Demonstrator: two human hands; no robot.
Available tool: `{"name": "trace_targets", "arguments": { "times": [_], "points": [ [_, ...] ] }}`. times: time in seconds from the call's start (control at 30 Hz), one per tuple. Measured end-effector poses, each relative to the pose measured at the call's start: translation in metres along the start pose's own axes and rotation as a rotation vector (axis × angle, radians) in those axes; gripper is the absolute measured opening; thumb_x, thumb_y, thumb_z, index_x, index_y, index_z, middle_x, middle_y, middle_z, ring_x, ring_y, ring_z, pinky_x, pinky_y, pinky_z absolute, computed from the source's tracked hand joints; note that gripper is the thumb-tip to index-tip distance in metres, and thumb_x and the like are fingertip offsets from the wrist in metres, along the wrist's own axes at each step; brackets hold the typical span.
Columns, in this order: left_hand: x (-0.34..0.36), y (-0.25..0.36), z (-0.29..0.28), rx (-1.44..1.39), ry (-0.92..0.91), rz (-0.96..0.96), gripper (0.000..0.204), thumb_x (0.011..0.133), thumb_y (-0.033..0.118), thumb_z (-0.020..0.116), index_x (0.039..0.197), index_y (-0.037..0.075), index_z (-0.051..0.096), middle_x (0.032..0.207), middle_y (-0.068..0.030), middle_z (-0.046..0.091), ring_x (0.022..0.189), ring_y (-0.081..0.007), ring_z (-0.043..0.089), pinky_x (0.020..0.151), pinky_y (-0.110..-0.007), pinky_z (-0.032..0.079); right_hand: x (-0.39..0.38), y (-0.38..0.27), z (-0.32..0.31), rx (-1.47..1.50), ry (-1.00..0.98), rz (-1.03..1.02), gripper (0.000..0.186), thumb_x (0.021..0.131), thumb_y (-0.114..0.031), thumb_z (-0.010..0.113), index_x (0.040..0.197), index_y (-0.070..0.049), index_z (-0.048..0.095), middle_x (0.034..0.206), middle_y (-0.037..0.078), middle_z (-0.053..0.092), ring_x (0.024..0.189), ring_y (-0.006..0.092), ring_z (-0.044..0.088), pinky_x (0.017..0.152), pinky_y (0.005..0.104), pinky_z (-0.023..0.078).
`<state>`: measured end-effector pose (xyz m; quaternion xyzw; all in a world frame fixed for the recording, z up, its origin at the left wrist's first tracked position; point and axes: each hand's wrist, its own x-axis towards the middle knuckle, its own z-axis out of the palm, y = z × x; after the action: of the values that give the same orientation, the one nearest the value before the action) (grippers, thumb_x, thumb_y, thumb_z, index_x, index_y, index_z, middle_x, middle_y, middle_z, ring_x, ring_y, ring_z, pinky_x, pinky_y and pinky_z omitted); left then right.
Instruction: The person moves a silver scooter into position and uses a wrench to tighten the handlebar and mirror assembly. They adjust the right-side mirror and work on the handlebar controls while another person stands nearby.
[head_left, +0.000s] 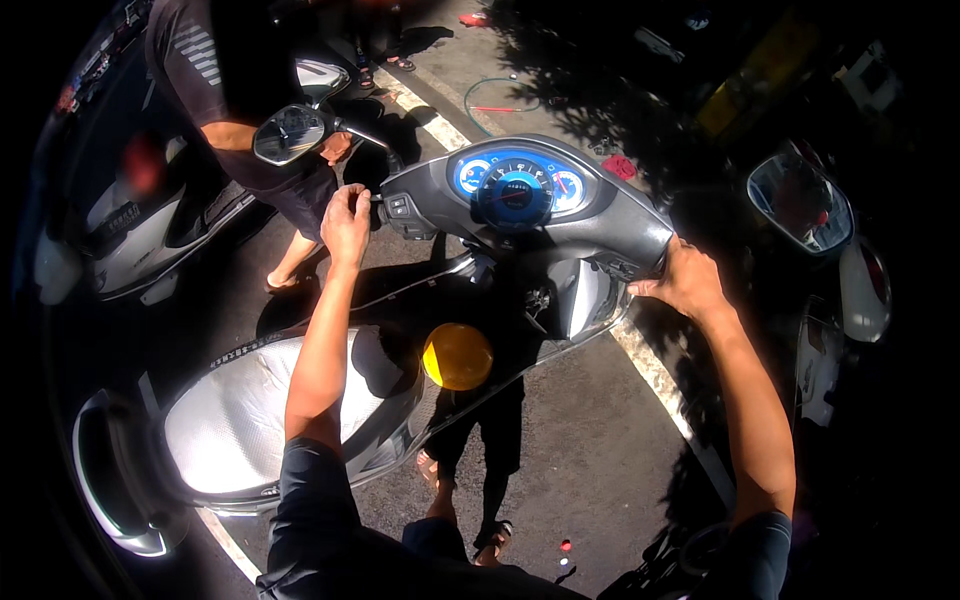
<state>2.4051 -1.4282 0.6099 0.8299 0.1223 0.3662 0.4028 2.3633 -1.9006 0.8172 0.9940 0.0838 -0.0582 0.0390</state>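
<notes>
A grey scooter stands before me, its handlebar cover [600, 230] spanning the space between my hands. My left hand [347, 222] is closed around the left handlebar grip, beside the switch block [402, 207]; the grip is mostly hidden. At the other end, my right hand [690, 275] wraps the right grip with the thumb underneath. Blue-faced gauges [518, 193] sit in the middle of the cover. A silver-covered seat [235, 415] extends to the lower left. In front of it is a round yellow-orange dome [458, 356], of a kind I cannot make out.
Another person [245, 140] stands at the upper left beside a parked white scooter [125, 245]. The left mirror [288, 134] sticks out near that person's hand. More mirrors and scooter parts [800, 200] are at the right. A thin green hoop [500, 100] lies on the pavement beyond.
</notes>
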Motion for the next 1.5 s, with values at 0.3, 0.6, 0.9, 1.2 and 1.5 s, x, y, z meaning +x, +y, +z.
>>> {"name": "trace_targets", "arguments": {
  "times": [0.3,0.6,0.9,1.2,1.5],
  "points": [
    [0.046,-0.019,0.045,0.204,-0.641,0.010,0.051,0.100,0.051,0.044,0.115,0.009,0.068,0.106,-0.0227,0.070,0.107,-0.0411,0.064,0.093,-0.048,0.048,0.006,0.018,0.028,-0.103,0.050,0.034,0.091,0.067,-0.061,0.081,0.119,0.009,0.054,0.097,0.026,0.069,0.099,0.0393,0.067,0.087,0.0445,0.054],
    [0.043,-0.014,0.034,0.209,-0.450,0.021,0.054,0.098,0.053,0.050,0.090,0.003,0.068,0.083,-0.0230,0.070,0.090,-0.0428,0.068,0.083,-0.050,0.050,0.009,0.005,0.018,-0.107,0.038,0.041,0.090,0.067,-0.058,0.080,0.122,0.008,0.054,0.097,0.026,0.070,0.100,0.0409,0.066,0.091,0.0441,0.053],
    [0.045,-0.011,0.040,0.227,-0.529,-0.134,0.058,0.095,0.060,0.051,0.091,0.005,0.070,0.088,-0.0224,0.071,0.094,-0.0412,0.068,0.086,-0.051,0.051,0.008,0.014,0.026,-0.097,0.124,-0.019,0.086,0.066,-0.053,0.083,0.120,0.009,0.055,0.091,0.025,0.070,0.094,0.0417,0.067,0.085,0.0439,0.055],
    [0.041,-0.013,0.040,0.260,-0.494,-0.095,0.057,0.094,0.059,0.052,0.095,0.005,0.071,0.087,-0.0237,0.071,0.094,-0.0419,0.068,0.086,-0.050,0.051,0.009,0.013,0.025,-0.071,0.060,0.022,0.085,0.065,-0.055,0.084,0.116,0.008,0.057,0.105,0.026,0.068,0.104,0.0404,0.065,0.091,0.0448,0.053],
    [0.009,-0.010,0.021,0.036,-0.011,-0.026,0.026,0.096,0.031,0.059,0.097,0.007,0.068,0.093,-0.0143,0.069,0.096,-0.0351,0.064,0.085,-0.047,0.050,0.012,0.008,0.024,0.017,0.143,-0.097,0.098,0.063,-0.067,0.080,0.121,0.008,0.057,0.119,0.025,0.060,0.115,0.0428,0.055,0.100,0.0480,0.047]
  ]
}}
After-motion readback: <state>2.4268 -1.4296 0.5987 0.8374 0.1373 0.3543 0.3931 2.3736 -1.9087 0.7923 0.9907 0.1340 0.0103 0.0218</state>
